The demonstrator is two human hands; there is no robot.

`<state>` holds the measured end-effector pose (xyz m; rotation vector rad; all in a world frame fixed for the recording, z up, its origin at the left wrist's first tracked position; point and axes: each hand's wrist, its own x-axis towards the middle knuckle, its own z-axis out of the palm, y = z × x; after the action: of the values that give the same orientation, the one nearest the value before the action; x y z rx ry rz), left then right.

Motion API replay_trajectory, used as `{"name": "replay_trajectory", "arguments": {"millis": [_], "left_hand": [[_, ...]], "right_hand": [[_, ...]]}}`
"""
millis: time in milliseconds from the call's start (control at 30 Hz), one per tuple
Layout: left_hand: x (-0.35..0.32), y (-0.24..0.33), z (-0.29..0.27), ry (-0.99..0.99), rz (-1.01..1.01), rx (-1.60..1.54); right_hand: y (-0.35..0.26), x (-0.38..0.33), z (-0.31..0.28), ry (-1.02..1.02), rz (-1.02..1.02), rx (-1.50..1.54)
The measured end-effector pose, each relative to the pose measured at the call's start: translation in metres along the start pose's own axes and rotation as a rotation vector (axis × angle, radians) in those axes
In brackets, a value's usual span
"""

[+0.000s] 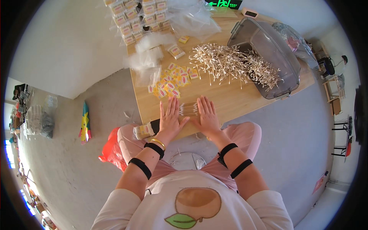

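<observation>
A neat row of cotton swabs [188,109] lies side by side on the wooden table [234,100], near its front edge. My left hand [170,118] rests flat at the left ends of the swabs, fingers stretched forward. On the other side my right hand [208,118] mirrors it, its fingers also straight and lying along the right ends. Just beyond the left hand are scattered yellow-and-white printed cards [170,81]. A clear pack of swabs [142,132] sits left of my left wrist, by the table edge.
Loose cotton swabs [220,63] spill from a tipped grey plastic bin [278,48] at the right. Clear plastic bags [147,58] lie at the left, near a filled packet [176,51]. Stacked swab packets [134,23] stand at the far left. A red bag [114,149] hangs beside my left leg.
</observation>
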<state>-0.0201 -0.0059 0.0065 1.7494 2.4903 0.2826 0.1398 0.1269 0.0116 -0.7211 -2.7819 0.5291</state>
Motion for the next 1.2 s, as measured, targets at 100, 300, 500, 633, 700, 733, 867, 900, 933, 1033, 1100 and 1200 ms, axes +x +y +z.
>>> {"name": "replay_trajectory", "arguments": {"millis": [100,300,500,633,700,733,867,900,933,1033,1100,1200], "left_hand": [[0.005,0.011,0.010,0.021,0.004,-0.006],[0.004,0.014,0.008,0.056,-0.013,-0.050],[-0.009,0.018,-0.010,-0.038,0.140,-0.016],[-0.016,0.017,-0.002,-0.007,0.146,-0.030],[-0.017,0.016,-0.003,0.022,0.125,-0.104],[-0.017,0.017,-0.003,0.037,0.115,-0.140],[-0.015,0.018,-0.002,0.036,0.100,-0.109],[-0.015,0.018,-0.002,0.041,0.099,-0.114],[-0.016,0.018,-0.001,0.047,0.099,-0.120],[-0.016,0.017,-0.001,0.041,0.096,-0.124],[-0.016,0.017,-0.002,0.084,0.101,-0.186],[-0.018,0.015,-0.003,0.225,0.054,-0.353]], "right_hand": [[-0.011,0.006,0.019,0.001,0.031,-0.100],[-0.009,0.006,0.019,0.039,0.013,-0.001],[0.020,0.018,-0.007,0.210,0.110,0.292],[0.025,0.039,-0.016,0.167,-0.025,0.191],[0.020,0.047,-0.021,0.103,-0.076,0.154],[0.017,0.049,-0.024,0.066,-0.093,0.119],[0.016,0.059,-0.025,0.024,-0.139,-0.001],[0.016,0.061,-0.025,0.009,-0.149,-0.015],[0.016,0.063,-0.025,-0.006,-0.158,-0.029],[0.017,0.069,-0.026,-0.038,-0.201,-0.072],[0.017,0.070,-0.027,-0.062,-0.218,-0.109],[0.012,0.068,-0.033,-0.046,-0.218,-0.111]]}}
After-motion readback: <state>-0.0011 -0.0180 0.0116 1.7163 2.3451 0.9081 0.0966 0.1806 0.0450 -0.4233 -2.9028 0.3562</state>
